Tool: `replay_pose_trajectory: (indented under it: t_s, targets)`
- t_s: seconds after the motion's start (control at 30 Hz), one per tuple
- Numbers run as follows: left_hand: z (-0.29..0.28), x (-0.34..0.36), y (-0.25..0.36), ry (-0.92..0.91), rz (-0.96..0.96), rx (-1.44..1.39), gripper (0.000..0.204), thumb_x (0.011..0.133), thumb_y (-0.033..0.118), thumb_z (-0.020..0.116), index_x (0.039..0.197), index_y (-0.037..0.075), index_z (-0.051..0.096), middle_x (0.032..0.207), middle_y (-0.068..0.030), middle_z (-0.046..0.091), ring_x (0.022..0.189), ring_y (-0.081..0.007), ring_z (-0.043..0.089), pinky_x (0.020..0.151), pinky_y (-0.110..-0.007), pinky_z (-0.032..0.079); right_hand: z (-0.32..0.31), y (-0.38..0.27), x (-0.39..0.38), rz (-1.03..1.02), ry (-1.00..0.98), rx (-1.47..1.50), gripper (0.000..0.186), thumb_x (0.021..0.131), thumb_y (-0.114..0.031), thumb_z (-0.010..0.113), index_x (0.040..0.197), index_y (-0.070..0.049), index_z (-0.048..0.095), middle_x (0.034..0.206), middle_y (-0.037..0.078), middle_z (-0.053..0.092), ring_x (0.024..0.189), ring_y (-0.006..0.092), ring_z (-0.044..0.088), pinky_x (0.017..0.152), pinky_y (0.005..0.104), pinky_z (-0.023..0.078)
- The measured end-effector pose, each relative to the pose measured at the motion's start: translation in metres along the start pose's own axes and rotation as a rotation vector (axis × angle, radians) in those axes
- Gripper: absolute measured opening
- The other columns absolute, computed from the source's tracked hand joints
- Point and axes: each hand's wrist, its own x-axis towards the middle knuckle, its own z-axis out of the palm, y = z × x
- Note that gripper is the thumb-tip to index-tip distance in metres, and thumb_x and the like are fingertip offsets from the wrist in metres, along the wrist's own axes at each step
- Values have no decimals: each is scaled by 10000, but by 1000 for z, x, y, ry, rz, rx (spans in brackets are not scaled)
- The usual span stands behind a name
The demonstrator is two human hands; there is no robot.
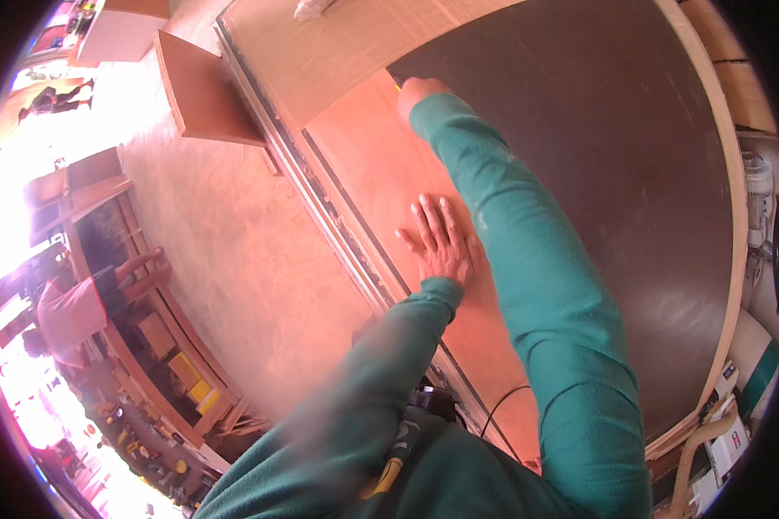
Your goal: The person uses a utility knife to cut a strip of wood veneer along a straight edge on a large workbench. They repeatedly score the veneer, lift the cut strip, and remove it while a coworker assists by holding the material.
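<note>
My left hand (442, 253) lies flat on a light wooden board (363, 138), its fingers stretched out and spread. Farther off, my right hand (421, 93) is closed at the far left corner of a large dark brown panel (614, 164). A small, thin yellow thing (398, 86) pokes out from its fingers; most of it is hidden in the grip, so its kind cannot be made out. Between the two hands runs the panel's left edge, partly covered by my right arm. The dark panel lies beside the strip of light wood under my left hand.
A long grooved rail (312, 186) borders the work surface on the left, with a brown board (201, 95) standing beyond it. On the floor side, a person in a pink top (74, 320) bends near wooden shelving. A dark cable (498, 405) curves near my waist. Boxes and fittings line the right.
</note>
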Motion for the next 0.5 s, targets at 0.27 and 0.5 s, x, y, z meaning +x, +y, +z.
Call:
replay_pose_trajectory:
  t_s: [0.27,0.5]
  targets:
    - [12,2,0,65,3,-26,831,1029,434,479,1685,46,149,1754,-259,24,1628,-450,-3,1185,-815,3,24,83,-112,51,-82,-130,330,948,-169,673,1258,-95,759,1318,200,711,1260,365,673,1050,477,565]
    - [10,0,0,160,44,-88,853,993,390,511,1684,40,153,1759,-246,-1,1627,-449,-35,1194,-792,-44,72,177,-241,187,-96,-177,344,915,-120,669,1243,-29,718,1292,193,719,1203,382,694,1010,503,575]
